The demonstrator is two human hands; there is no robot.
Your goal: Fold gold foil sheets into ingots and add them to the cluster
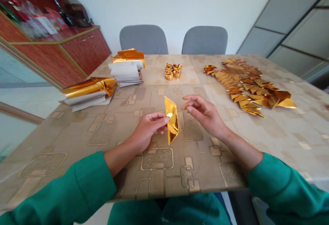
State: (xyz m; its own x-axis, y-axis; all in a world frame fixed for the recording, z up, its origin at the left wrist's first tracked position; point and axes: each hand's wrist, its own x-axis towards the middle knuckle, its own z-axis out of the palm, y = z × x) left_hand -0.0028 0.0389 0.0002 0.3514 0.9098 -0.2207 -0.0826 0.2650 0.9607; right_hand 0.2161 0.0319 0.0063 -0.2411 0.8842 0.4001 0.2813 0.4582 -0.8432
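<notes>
Between the thumb and fingers of my left hand (pixel 151 127) is a folded piece of gold foil paper (pixel 172 120), held upright over the table with pointed ends at top and bottom. My right hand (pixel 205 113) hovers just to the right of it, apart from the paper, its thumb and fingers spread with nothing between them. On the table's right side lies a large spread of folded gold foil pieces (pixel 246 81) in overlapping rows. A small cluster of finished-looking gold ingot shapes (pixel 173 71) sits beyond my hands near the far edge.
At the left stand a stack of white-backed foil sheets (pixel 127 72) and a gold foil bundle (pixel 88 88). The patterned tablecloth (pixel 102 129) covers the table. Two grey chairs (pixel 144 39) face me across it. A wooden cabinet (pixel 82 48) with bottles is at the far left.
</notes>
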